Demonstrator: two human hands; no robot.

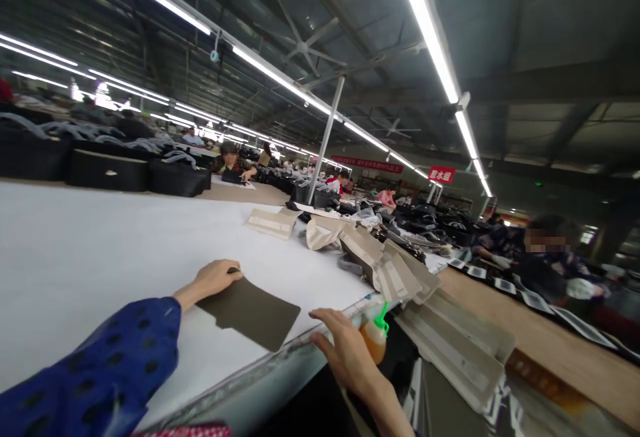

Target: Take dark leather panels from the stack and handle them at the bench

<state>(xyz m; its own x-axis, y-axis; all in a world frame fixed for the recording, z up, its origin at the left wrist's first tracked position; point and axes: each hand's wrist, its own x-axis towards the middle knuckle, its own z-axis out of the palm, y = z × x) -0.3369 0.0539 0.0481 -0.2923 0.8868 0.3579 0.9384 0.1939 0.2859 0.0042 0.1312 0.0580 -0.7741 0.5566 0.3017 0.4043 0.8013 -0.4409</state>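
Note:
My left hand (214,279), in a blue dotted sleeve, rests on the far corner of a flat dark olive cut piece (253,311) that lies on the white table (90,250). My right hand (344,350) rests open on the table's metal front edge, fingers spread. A small bottle of amber liquid with a green nozzle (376,337) stands just right of that hand, touching or nearly touching it.
Beige folded pieces (385,267) are piled along the table's right side, with more stacked lower right (453,347). Black bags (107,169) line the far left. A steel post (325,140) rises mid-table. Other people work at benches behind and at right.

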